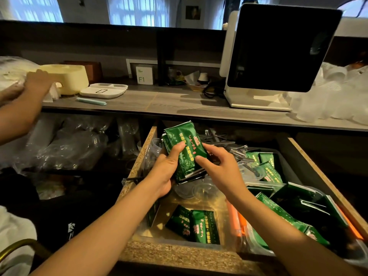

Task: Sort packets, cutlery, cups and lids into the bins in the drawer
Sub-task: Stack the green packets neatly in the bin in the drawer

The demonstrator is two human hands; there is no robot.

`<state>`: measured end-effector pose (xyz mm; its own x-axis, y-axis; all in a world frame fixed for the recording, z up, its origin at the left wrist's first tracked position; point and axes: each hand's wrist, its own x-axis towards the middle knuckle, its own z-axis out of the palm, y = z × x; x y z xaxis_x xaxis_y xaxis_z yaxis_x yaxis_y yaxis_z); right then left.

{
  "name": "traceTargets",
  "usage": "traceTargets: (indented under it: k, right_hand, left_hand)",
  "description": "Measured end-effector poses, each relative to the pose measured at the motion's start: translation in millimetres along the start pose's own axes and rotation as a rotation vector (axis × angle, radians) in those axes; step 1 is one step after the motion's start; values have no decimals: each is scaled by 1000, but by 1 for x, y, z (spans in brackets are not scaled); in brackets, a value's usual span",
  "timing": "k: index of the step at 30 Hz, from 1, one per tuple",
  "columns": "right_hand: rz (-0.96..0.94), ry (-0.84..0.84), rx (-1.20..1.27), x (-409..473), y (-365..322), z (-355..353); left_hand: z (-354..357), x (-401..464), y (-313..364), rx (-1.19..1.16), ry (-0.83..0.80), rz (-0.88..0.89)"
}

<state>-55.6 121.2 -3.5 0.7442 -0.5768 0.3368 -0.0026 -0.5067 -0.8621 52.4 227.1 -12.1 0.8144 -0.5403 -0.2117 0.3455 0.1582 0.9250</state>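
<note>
The person holds a stack of green packets (pixel 184 152) above the open drawer (pixel 326 176), tilted with the top edge leaning toward 11 o'clock. The left hand (pixel 166 172) grips the stack from its 8 o'clock side, thumb pressed across the printed front, the other fingers wrapped behind. The right hand (pixel 221 168) pinches the stack's edge at 4 o'clock, the fingers (pixel 201 160) curled onto the front of the top packet. Both hands are clenched on the stack.

Below the hands, at 6 o'clock in the drawer, two loose packets (pixel 196 226) lie flat on the bare wooden bottom. At 4 o'clock a clear bin (pixel 338 198) holds a heap of the same green packets (pixel 290 214), and orange sticks (pixel 238 220) lie just beside its left wall. Toward 2 o'clock, more packets (pixel 264 166) rest in a dark tray, touching clear plastic lids (pixel 253 172). Dark cutlery (pixel 225 143) lies jumbled at the back of the drawer, at 1 o'clock from the held stack. Clear cups (pixel 199 189) sit directly under the hands.

On the desk (pixel 179 104) above the drawer stand a white machine with a dark screen (pixel 278 48) at 1 o'clock, a white tray (pixel 104 90) and a cream round container (pixel 67 77) at 10 o'clock. Another person's hand (pixel 37 82) rests against that container at the far left. Bagged clear cups (pixel 65 144) fill the shelf left of the drawer.
</note>
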Motion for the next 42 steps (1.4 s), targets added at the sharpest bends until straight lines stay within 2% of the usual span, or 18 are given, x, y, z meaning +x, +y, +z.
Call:
traceTargets:
  k: [4,7,9,12,16,18,21,25,34,36,38,40,42]
  right_hand:
    - [98,-21,271,3,-3,-1]
    - [209,-97,500,7,-3,-1]
    - [249,-138,521,8,1,1]
    - [239,-147,363,5,2,8]
    - [179,-154,177,2,2,8]
    - [123,-159,163,-1,1,5]
    - [66,-172,217,-4,-3,6]
    - [54,-281,262,-2,1,6]
    - [55,-214,472,3,2,6]
    - [53,-241,513,2,-2,6]
    - [102,-257,588,1,-5,5]
    - [270,-182,637,4,-6,3]
    - [437,-116,514,7,-1,1]
  left_hand:
    - [0,1,1,16,-24,-12]
    - [1,-5,1,53,-153,-41]
    - [4,-11,-1,68,-259,-52]
    - [6,-16,-6,58,-319,-74]
    - [6,-14,-8,83,-305,-46]
    - [6,-13,-9,73,-298,-33]
    - [5,-11,-10,93,-284,-8]
    - [4,-8,-10,114,-235,29]
    - [0,-6,-8,70,-257,-2]
    - [0,-6,-9,75,-267,-5]
    - [0,-6,-7,79,-249,-9]
    - [-2,-4,-2,57,-208,6]
    - [-9,2,8,-28,-120,60]
